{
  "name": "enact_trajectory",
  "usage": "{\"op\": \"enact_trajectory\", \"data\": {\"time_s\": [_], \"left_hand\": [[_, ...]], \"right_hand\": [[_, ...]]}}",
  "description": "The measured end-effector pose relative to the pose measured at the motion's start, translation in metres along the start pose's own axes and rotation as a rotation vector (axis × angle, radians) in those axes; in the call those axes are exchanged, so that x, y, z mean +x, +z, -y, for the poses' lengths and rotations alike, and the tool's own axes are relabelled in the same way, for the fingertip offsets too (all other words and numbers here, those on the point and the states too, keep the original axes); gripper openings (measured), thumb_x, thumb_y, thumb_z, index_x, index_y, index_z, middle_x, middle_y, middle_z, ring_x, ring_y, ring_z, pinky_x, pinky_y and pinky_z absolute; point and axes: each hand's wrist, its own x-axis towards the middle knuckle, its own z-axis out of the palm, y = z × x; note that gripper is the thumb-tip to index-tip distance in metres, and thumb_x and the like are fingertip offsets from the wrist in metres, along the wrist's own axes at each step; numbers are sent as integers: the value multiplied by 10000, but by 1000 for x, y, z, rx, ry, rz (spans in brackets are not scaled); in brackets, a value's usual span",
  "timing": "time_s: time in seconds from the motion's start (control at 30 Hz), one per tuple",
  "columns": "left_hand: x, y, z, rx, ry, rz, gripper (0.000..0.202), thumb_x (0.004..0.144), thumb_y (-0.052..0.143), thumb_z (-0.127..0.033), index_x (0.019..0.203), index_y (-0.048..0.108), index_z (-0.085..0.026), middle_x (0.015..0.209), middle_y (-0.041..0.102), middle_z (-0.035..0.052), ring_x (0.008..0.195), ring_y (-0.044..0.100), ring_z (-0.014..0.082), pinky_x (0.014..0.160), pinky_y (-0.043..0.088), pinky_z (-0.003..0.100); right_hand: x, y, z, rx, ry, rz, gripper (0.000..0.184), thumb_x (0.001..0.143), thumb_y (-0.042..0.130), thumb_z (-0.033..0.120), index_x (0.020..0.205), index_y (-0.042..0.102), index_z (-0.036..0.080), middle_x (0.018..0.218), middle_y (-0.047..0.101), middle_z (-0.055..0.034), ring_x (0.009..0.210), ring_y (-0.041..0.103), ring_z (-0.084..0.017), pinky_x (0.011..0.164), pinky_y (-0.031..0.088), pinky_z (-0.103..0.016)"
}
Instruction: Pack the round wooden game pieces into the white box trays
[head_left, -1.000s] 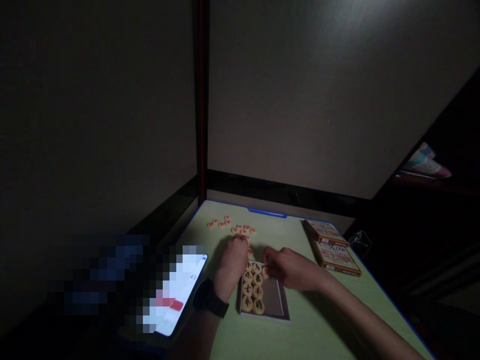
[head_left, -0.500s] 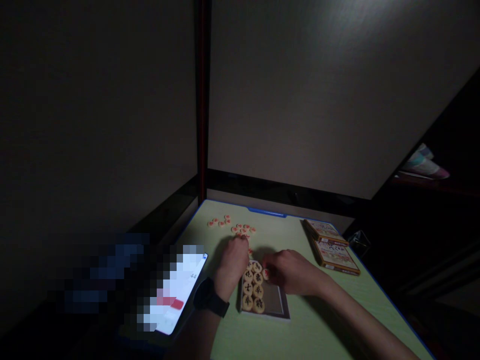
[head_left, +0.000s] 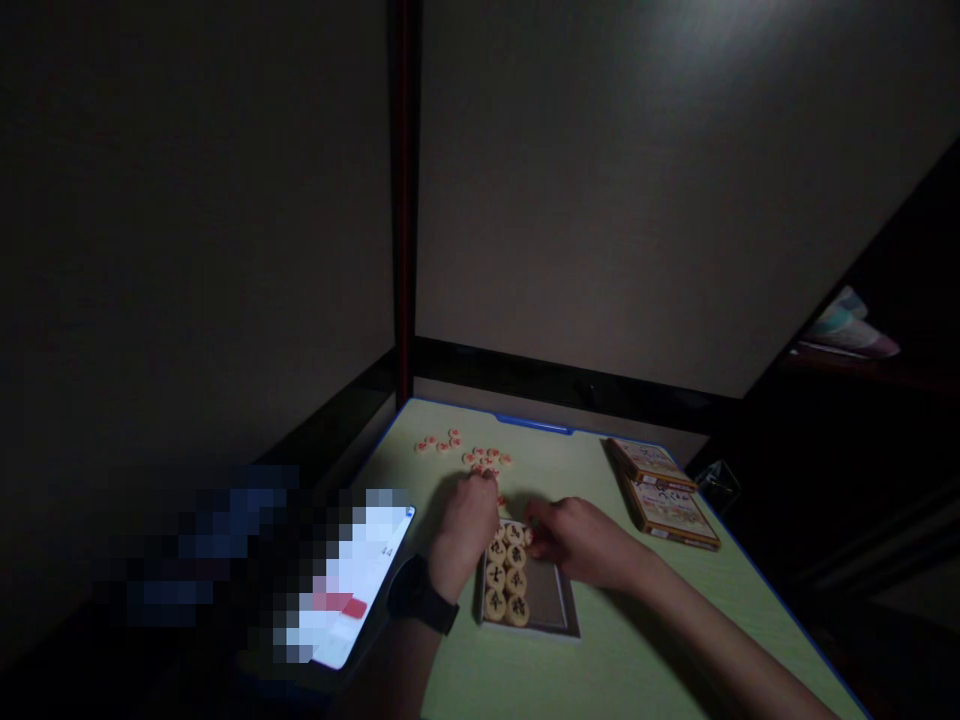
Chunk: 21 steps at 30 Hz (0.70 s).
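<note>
An open shallow box (head_left: 564, 590) holds two columns of round Chinese chess pieces (head_left: 515, 582) with black characters. Over its far right part, my right hand (head_left: 577, 540) is closed with fingertips pinching a Chinese chess piece (head_left: 529, 537), mostly covered by the fingers. My left hand (head_left: 466, 520), wearing a dark watch (head_left: 421, 595), is curled just beyond the box's far left corner. Its fingertips reach the near edge of the loose red-marked pieces (head_left: 487, 460); whatever they hold is hidden. One more red-marked piece (head_left: 501, 501) lies between my hands.
Two flat printed boxes (head_left: 667, 510) overlap at the table's right side. A lit phone (head_left: 367, 580), partly blurred out, is at the left edge. More red-marked pieces (head_left: 443, 447) lie far left. Walls stand behind the green table (head_left: 480, 680).
My right hand has shifted slightly with the red-marked piece, which was more visible against the inner column before. My left hand stays nearly in place by the loose pieces.
</note>
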Motion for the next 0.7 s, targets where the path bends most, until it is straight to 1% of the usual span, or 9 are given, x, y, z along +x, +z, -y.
{"op": "enact_trajectory", "data": {"time_s": [0.17,0.27,0.37,0.5,0.6,0.7], "left_hand": [[-1,0,0,14,7,-19,349,940,353,-31,1125,646,-72,1006,710,195,999,705,234,795,552,273],[-2,-1,0,9,1,4,345,943,353,-35,1127,643,-68,1008,709,199,1004,705,234,794,550,270],[-1,-2,-1,8,10,26,339,945,360,-39,1126,645,-77,1014,710,197,998,706,233,789,551,280],[0,-2,0,-2,27,17,332,943,370,-45,1119,651,-71,1013,708,204,978,707,230,794,550,288],[0,-1,0,-10,30,32,335,937,373,-43,1119,653,-66,1028,704,208,984,705,230,809,548,290],[0,1,1,-2,30,15,340,938,367,-45,1125,650,-67,1040,703,201,996,701,242,818,550,305]], "right_hand": [[0,4,0,-15,-6,5,178,786,619,195,964,613,197,765,706,-29,649,603,-175,551,225,-287],[0,6,2,-71,-7,2,193,794,603,197,987,602,195,789,716,-42,649,615,-185,555,221,-297],[-1,7,4,-99,-14,-2,210,808,578,202,1017,584,192,807,720,-50,649,626,-192,555,224,-302],[-3,7,6,-129,-25,-22,186,833,541,207,1017,567,185,821,721,-61,645,631,-195,554,225,-308],[-3,7,8,-136,-20,-21,167,848,530,211,1010,564,186,814,718,-58,641,627,-190,555,227,-305],[-2,7,9,-115,-7,-8,175,844,541,212,1016,564,188,819,717,-55,653,625,-188,554,232,-297]]}}
